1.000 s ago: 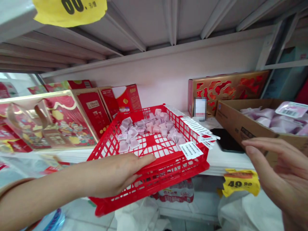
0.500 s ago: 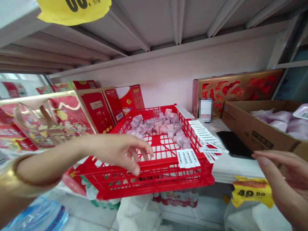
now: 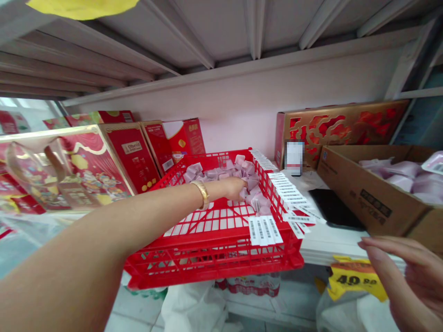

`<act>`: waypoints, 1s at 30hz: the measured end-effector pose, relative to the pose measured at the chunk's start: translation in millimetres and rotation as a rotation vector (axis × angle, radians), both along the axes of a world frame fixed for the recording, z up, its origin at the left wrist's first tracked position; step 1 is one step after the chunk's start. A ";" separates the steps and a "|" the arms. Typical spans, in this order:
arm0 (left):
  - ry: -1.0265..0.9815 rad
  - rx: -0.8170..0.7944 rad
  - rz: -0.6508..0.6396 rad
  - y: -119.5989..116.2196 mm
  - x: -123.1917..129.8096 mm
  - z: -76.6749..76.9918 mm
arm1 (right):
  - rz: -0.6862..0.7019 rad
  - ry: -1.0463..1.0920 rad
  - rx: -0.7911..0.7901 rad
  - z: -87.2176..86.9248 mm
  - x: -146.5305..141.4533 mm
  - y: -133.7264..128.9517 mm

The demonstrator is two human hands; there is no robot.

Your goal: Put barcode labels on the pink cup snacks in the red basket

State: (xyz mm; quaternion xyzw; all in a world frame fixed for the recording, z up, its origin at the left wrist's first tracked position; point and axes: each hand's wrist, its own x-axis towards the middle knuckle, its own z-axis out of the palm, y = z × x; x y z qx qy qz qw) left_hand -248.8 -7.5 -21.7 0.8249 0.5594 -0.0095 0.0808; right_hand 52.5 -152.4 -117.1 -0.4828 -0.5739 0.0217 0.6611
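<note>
My left hand (image 3: 238, 189), wearing a gold watch or bracelet at the wrist, reaches into the red plastic crate (image 3: 214, 240). It touches the pile of small pale-purple cups (image 3: 254, 191) toward the crate's right side. Its fingertips point down and are hidden among the cups, so their grip does not show. At the lower right, my right hand (image 3: 408, 272) is raised in front of the shelf edge, thumb and index fingertips together. Anything between them is too small to make out. White barcode labels (image 3: 266, 229) hang in rows along the crate's front and right rims.
A black phone-like slab (image 3: 335, 207) lies on the shelf beside a cardboard box (image 3: 367, 193) of larger pale-purple packs. Red and gold gift boxes (image 3: 129, 157) stand left and behind. A yellow price tag (image 3: 356, 279) hangs at the front. The upper shelf (image 3: 228, 27) is overhead.
My left hand has moved from above the crate's front rim forward and right into the pile of cups. My right hand has dropped slightly, its fingers still together.
</note>
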 end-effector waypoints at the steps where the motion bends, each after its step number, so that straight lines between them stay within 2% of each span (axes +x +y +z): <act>1: 0.072 -0.007 -0.009 0.8 0.8 -4.0 | 0.000 0.003 0.005 1.6 -1.9 -0.9; 4: 0.229 -0.033 0.003 1.1 -0.1 -6.6 | 0.049 -0.027 0.043 9.7 -10.3 -6.5; 6: 0.226 -0.042 0.033 -0.3 -3.8 1.1 | 0.084 -0.051 0.078 17.0 -17.0 -12.7; 8: 0.119 -0.038 0.057 -5.1 -9.3 15.9 | 0.103 -0.077 0.114 24.4 -23.5 -19.2; 10: -0.128 -0.063 0.100 -15.5 -14.3 34.6 | 0.108 -0.093 0.121 30.8 -28.6 -22.8; 13: -0.664 -0.224 0.179 -40.4 -15.4 61.5 | 0.097 -0.151 0.192 36.7 -31.6 -17.8; 17: -1.260 -0.366 0.155 -74.7 -4.5 82.7 | 0.092 -0.292 0.233 43.2 -30.1 0.8; 20: -1.525 -0.398 0.196 -90.9 5.8 87.2 | 0.086 -0.392 0.224 50.1 -29.7 10.3; 23: -1.670 -0.457 0.284 -98.5 12.9 84.6 | 0.123 -0.446 0.220 55.5 -30.5 13.9; 26: -1.704 -0.469 0.352 -101.5 16.8 78.3 | 0.154 -0.470 0.225 57.9 -31.9 15.4; 30: -1.684 -0.450 0.329 -103.6 18.9 72.1 | 0.188 -0.491 0.254 58.7 -34.5 15.8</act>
